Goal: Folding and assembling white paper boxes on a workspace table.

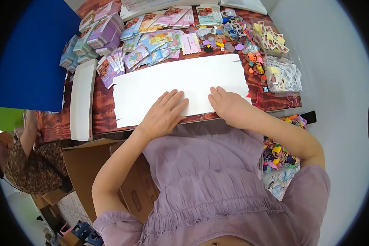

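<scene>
Observed: left hand (166, 110) palm down, fingers extended and slightly apart, clamped on nothing; right hand (229, 107) likewise laid down, fingers closer together, no grip evident. Found directly beneath both: long, flat, white rectangular card sheet (151, 82), slit at both short ends. Judged as flattening or steadying; advised: press evenly with both hands, work outward from the middle, avoid bending the slit ends. Position confirmed: under both sets of fingertips, near edge close to the wrists, extending forward and to either side. Farther out, left of the left hand: shallow, long white cardboard tray (82, 102). Ahead of the fingertips: overlapping pastel illustrated paper cards (156, 47). Right of the right hand: heaped small white packets (285, 74).
</scene>
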### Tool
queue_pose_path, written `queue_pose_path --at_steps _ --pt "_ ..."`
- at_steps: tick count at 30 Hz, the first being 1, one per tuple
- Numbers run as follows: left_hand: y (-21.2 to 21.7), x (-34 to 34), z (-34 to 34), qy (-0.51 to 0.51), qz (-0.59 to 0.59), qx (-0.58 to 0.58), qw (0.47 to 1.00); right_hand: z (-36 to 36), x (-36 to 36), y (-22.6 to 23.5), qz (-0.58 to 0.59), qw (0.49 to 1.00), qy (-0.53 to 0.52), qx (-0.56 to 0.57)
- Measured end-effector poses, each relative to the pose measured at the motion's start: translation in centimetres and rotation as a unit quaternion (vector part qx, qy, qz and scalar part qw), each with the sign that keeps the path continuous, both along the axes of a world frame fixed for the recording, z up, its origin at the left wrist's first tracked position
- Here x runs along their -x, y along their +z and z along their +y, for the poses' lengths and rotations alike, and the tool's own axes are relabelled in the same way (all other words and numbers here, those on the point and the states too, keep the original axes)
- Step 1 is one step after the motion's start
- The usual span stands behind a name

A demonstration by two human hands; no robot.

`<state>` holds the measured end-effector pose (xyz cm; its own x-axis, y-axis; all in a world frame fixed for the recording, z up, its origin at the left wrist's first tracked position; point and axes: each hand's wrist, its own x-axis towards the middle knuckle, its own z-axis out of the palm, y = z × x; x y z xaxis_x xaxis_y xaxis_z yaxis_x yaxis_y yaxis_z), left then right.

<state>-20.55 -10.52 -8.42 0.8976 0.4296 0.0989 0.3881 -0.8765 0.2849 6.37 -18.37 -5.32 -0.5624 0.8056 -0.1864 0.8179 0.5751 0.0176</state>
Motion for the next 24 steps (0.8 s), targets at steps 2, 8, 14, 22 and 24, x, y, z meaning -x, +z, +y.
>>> queue_pose_path --at_steps 2,8,14,22,24 --pt "-0.1 0.1 -0.2 -0.007 -0.011 -0.025 1.000 0.1 -0.2 0.1 0.011 0.998 -0.011 0.056" --pt "-0.2 0.1 -0.2 -0.017 -0.006 -0.053 0.998 -0.3 -1.2 -2.2 0.056 0.989 0.059 -0.126" --pt "-0.4 0.1 0.2 -0.020 -0.013 -0.051 0.998 0.1 -1.6 -1.3 0.051 0.997 0.038 -0.043" --pt "-1.2 0.3 0.2 -0.041 -0.032 -0.091 0.994 0.1 -1.8 -0.4 0.078 0.996 0.041 -0.024" --pt "-1.4 0.4 0.2 -0.041 -0.034 -0.094 0.994 0.2 -1.9 -0.3 0.078 0.996 0.045 -0.022"
